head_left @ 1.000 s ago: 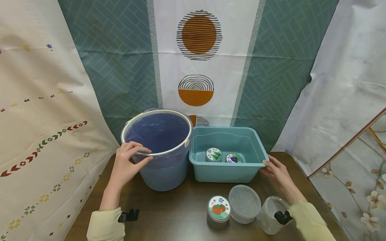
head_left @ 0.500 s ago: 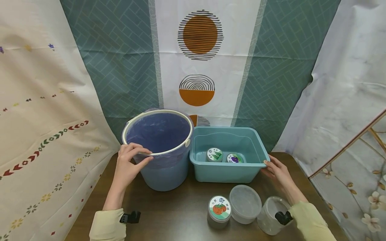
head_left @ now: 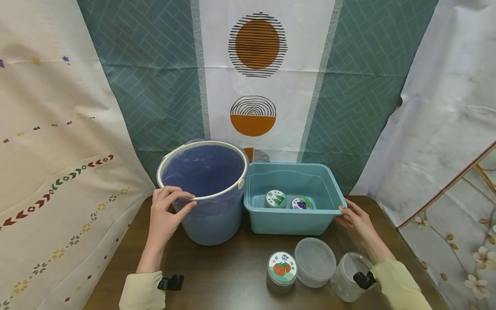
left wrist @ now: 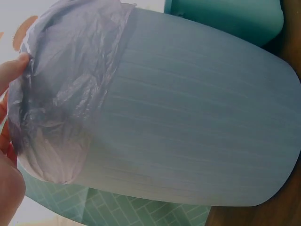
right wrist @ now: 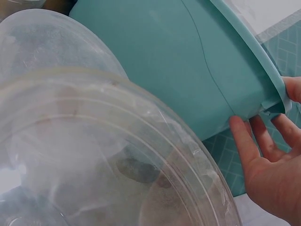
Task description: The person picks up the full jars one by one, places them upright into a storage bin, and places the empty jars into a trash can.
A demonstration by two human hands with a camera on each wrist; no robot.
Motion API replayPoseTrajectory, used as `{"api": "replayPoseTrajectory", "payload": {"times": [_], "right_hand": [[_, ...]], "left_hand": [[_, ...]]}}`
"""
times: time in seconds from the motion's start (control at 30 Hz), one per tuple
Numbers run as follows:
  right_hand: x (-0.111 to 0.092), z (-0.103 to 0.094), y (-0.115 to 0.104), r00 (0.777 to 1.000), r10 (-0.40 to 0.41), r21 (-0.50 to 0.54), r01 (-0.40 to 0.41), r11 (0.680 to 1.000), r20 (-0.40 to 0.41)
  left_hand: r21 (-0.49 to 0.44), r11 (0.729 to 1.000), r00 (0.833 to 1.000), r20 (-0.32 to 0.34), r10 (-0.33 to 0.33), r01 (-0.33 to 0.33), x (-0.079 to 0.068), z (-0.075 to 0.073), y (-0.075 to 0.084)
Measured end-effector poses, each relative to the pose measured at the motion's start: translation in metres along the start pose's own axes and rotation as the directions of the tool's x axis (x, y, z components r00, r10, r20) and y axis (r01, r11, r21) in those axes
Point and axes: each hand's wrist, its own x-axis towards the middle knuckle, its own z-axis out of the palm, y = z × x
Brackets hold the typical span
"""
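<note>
A blue bucket (head_left: pixel 213 226) with a pale rim and a translucent plastic liner folded over it stands on the left. My left hand (head_left: pixel 164 215) pinches its front-left rim, thumb on the liner outside and fingers reaching over the edge. Beside the bucket sits a teal plastic basin (head_left: pixel 286 223) holding two round jars, one with a green-leaf lid (head_left: pixel 275 199) and another with a purple-fruit lid (head_left: pixel 301 203). My right hand (head_left: pixel 359 221) grips the basin's right front corner. In the right wrist view, the fingers (right wrist: pixel 244 141) curl beneath that rim, with the thumb over it.
In front of the basin stand a jar with an orange-fruit label (head_left: pixel 281 272), a clear round tub (head_left: pixel 314 261) and a clear jar (head_left: pixel 347 277) near my right wrist. Curtains hang behind the brown table (head_left: pixel 217 275) and at both sides.
My left wrist and forearm have shifted slightly right, with the fingers still at the bucket rim. The right hand, the basin and the jars keep their places.
</note>
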Motion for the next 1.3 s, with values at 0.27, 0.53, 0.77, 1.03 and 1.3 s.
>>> {"api": "replayPoseTrajectory", "payload": {"times": [0.27, 0.53, 0.77, 1.03, 1.3], "right_hand": [[-0.003, 0.000, 0.002, 1.000, 0.000, 0.012, 0.000, 1.000, -0.003], [-0.003, -0.003, 0.002, 1.000, 0.002, 0.012, -0.002, 1.000, -0.009], [-0.001, -0.002, -0.003, 1.000, 0.002, 0.007, -0.002, 1.000, 0.002], [-0.014, 0.003, -0.018, 0.999, -0.002, -0.135, -0.005, 0.991, -0.054], [-0.042, 0.007, -0.020, 0.962, -0.203, -0.433, 0.107, 0.895, -0.182]], "left_hand": [[-0.026, 1.000, 1.000, -0.018, -0.014, 0.013, -0.002, 0.003, -0.003], [-0.052, 0.998, 0.999, -0.031, -0.023, 0.021, 0.001, 0.005, 0.010], [-0.065, 0.997, 0.999, -0.030, -0.031, 0.029, 0.005, 0.000, 0.026], [-0.083, 0.995, 0.998, -0.015, -0.065, 0.063, 0.002, 0.003, 0.017], [-0.068, 0.995, 0.998, -0.007, -0.068, 0.068, -0.003, 0.004, -0.004]]}}
